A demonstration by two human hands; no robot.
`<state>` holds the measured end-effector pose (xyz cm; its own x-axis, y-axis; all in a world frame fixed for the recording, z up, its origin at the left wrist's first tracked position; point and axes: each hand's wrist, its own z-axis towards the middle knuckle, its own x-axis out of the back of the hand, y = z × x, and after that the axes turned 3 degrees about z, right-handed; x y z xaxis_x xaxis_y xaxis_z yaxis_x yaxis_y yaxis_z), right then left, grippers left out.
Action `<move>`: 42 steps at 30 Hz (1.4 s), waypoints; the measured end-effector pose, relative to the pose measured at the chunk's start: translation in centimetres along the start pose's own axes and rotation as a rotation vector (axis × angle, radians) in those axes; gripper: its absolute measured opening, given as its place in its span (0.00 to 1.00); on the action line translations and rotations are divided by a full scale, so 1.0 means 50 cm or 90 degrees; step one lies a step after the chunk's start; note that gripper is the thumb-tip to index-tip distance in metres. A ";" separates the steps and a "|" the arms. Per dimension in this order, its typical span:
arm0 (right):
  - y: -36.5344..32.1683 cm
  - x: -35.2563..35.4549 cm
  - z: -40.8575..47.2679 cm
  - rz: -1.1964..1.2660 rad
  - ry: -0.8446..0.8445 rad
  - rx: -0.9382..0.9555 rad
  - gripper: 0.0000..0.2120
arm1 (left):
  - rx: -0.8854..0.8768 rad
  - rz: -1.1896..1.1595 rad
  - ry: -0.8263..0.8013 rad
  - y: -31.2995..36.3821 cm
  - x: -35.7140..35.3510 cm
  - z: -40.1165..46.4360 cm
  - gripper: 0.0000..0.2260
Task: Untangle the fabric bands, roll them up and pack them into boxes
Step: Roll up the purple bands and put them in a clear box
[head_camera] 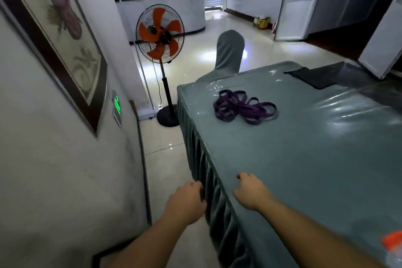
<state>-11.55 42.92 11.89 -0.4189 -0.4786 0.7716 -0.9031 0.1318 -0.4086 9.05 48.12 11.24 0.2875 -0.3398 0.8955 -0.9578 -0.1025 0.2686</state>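
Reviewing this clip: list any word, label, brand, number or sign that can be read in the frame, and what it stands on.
No text can be read in this frame.
Glowing green sign low on the left wall: lit markings, too blurred and angled to read.
Framed floral picture on the left wall: no lettering visible.
Orange-bladed standing fan: no brand legible.
Orange object at the table's near right edge: cut off, nothing readable.
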 end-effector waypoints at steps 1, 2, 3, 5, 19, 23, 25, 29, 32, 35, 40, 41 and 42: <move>-0.012 0.010 0.030 0.002 -0.006 0.006 0.26 | 0.010 -0.002 -0.003 -0.005 0.011 0.023 0.19; -0.024 0.022 0.061 0.004 -0.010 0.012 0.26 | 0.019 -0.002 -0.007 -0.010 0.023 0.047 0.19; -0.035 0.033 0.090 0.008 -0.013 0.017 0.26 | 0.026 0.001 -0.013 -0.013 0.034 0.068 0.20; -0.059 0.058 0.149 0.016 -0.009 0.034 0.27 | 0.037 0.013 -0.025 -0.020 0.053 0.110 0.22; -0.148 0.086 0.419 0.021 -0.006 -0.013 0.27 | 0.022 0.039 -0.034 -0.111 0.169 0.417 0.23; -0.181 0.082 0.497 0.012 -0.012 -0.063 0.27 | -0.022 0.050 -0.048 -0.149 0.217 0.545 0.22; -0.202 0.083 0.529 0.026 -0.011 -0.107 0.27 | -0.042 0.045 -0.054 -0.172 0.249 0.609 0.20; -0.236 0.083 0.578 0.076 0.002 -0.199 0.26 | -0.083 0.051 -0.063 -0.215 0.321 0.725 0.17; -0.257 0.088 0.606 0.100 0.008 -0.250 0.26 | -0.118 0.061 -0.079 -0.232 0.358 0.802 0.16; -0.267 0.104 0.635 0.132 0.025 -0.288 0.26 | -0.151 0.078 -0.101 -0.229 0.374 0.858 0.17; -0.260 0.166 0.682 0.173 0.072 -0.330 0.28 | -0.195 0.105 -0.132 -0.198 0.381 0.942 0.21; -0.254 0.178 0.692 0.184 0.087 -0.336 0.28 | -0.204 0.118 -0.139 -0.186 0.382 0.957 0.22; -0.247 0.191 0.701 0.194 0.100 -0.341 0.29 | -0.215 0.128 -0.145 -0.173 0.383 0.971 0.22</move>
<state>-1.10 6.32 7.22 -0.6365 -0.2236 0.7381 -0.6461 0.6772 -0.3520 22.85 -2.90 8.81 0.0519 -0.5224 0.8511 -0.9303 0.2847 0.2315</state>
